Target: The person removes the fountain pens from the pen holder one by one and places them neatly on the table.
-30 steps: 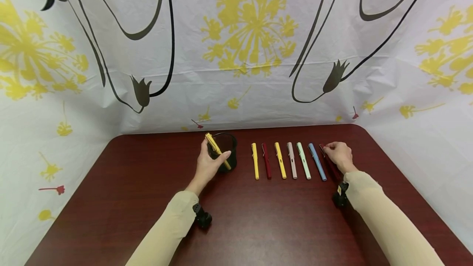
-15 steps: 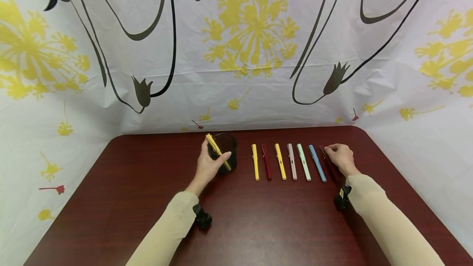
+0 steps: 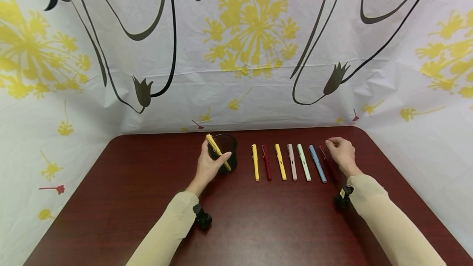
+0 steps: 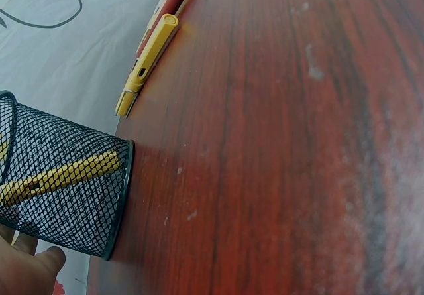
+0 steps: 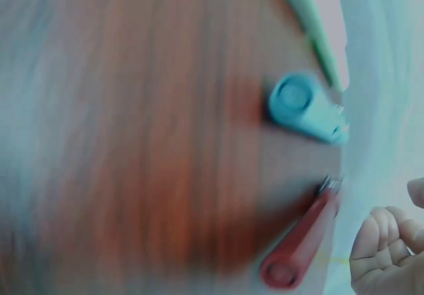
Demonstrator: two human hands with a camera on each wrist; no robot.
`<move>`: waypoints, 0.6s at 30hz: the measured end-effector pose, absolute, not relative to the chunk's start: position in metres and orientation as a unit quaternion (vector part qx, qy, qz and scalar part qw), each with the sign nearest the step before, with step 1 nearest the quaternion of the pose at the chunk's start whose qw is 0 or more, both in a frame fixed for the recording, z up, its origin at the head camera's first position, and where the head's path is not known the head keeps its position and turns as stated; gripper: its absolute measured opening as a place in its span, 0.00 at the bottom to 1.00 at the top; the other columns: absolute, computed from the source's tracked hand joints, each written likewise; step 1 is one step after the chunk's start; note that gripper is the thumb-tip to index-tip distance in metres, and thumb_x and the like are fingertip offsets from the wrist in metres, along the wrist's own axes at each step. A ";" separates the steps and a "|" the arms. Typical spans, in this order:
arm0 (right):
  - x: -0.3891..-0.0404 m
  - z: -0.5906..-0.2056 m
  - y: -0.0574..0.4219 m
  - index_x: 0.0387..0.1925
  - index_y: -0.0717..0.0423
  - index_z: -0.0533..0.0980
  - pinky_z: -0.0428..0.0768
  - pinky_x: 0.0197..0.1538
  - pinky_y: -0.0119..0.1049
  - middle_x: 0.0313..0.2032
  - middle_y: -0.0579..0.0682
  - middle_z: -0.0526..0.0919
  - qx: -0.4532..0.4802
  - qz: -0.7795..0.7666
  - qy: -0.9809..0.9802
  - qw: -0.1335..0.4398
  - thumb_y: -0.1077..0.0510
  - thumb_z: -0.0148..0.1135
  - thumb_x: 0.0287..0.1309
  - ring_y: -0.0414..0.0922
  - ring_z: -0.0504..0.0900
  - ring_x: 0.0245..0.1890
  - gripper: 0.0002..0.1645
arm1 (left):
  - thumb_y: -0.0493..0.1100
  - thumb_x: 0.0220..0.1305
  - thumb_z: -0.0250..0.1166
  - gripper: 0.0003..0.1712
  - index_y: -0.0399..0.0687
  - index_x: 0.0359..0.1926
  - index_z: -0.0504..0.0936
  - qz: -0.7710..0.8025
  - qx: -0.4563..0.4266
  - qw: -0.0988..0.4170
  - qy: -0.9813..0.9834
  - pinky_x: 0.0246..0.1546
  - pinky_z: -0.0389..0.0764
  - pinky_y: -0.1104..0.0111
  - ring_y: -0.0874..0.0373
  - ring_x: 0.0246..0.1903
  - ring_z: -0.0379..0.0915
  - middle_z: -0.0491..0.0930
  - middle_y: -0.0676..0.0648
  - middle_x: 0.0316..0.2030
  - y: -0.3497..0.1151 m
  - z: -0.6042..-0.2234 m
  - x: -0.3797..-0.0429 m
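Note:
My left hand (image 3: 208,165) grips the side of a black mesh pen cup (image 4: 73,232), thumb and fingers around it. One yellow pen (image 3: 215,146) leans inside the cup, showing through the mesh in the left wrist view. At the right end of a row of pens lies a dark red pen (image 3: 330,162), its clip toward the far side. Just right of that pen, my right hand (image 3: 341,154) hovers with loosely curled fingers and holds nothing. In the right wrist view, its fingers (image 5: 379,232) are apart from the red pen.
Left of the dark red pen lie a blue pen (image 3: 318,164), a mint green pen (image 3: 304,162), a pale pink pen (image 3: 292,161), a yellow pen (image 3: 280,162), another dark red pen (image 3: 266,162) and another yellow pen (image 3: 255,162). A patterned white cloth (image 3: 177,106) hangs behind the table (image 3: 236,225).
My right hand has let go of the dark red pen at the row's right end and moved slightly up and right. The left hand keeps its grip on the pen cup.

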State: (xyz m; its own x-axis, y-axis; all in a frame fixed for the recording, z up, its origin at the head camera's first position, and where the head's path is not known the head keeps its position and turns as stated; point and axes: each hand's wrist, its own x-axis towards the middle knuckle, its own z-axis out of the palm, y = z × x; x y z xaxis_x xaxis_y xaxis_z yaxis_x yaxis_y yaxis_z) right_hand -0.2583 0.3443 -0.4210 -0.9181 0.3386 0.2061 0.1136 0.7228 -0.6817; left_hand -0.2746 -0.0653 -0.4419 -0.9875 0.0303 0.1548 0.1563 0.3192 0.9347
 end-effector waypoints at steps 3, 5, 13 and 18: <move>-0.261 -0.415 0.332 0.52 0.68 0.75 0.71 0.29 0.36 0.41 0.67 0.80 -0.105 0.361 -0.909 0.178 0.54 0.49 0.68 0.45 0.75 0.27 0.23 | 0.56 0.54 0.69 0.56 0.48 0.73 0.45 -0.581 -0.057 0.055 -0.810 0.63 0.60 0.47 0.42 0.69 0.49 0.52 0.37 0.70 -0.065 -0.442 -0.275; -0.263 -0.412 0.321 0.52 0.67 0.75 0.72 0.27 0.31 0.40 0.67 0.81 -0.090 0.379 -0.903 0.183 0.54 0.50 0.68 0.42 0.76 0.26 0.22 | 0.56 0.54 0.69 0.56 0.48 0.73 0.45 -0.579 -0.058 0.057 -0.811 0.63 0.60 0.47 0.42 0.69 0.50 0.52 0.36 0.70 -0.065 -0.442 -0.275; -0.272 -0.403 0.273 0.55 0.63 0.74 0.80 0.37 0.31 0.44 0.65 0.80 -0.024 0.467 -0.869 0.163 0.54 0.51 0.68 0.54 0.80 0.40 0.21 | 0.54 0.53 0.70 0.55 0.47 0.73 0.46 -0.577 -0.058 0.065 -0.812 0.62 0.61 0.48 0.41 0.67 0.54 0.56 0.35 0.68 -0.066 -0.442 -0.275; -0.274 -0.397 0.242 0.55 0.64 0.73 0.80 0.40 0.34 0.46 0.64 0.79 0.014 0.513 -0.846 0.144 0.55 0.53 0.67 0.55 0.80 0.41 0.21 | 0.54 0.53 0.70 0.55 0.47 0.73 0.46 -0.574 -0.057 0.066 -0.814 0.63 0.60 0.47 0.41 0.68 0.52 0.55 0.35 0.69 -0.065 -0.443 -0.274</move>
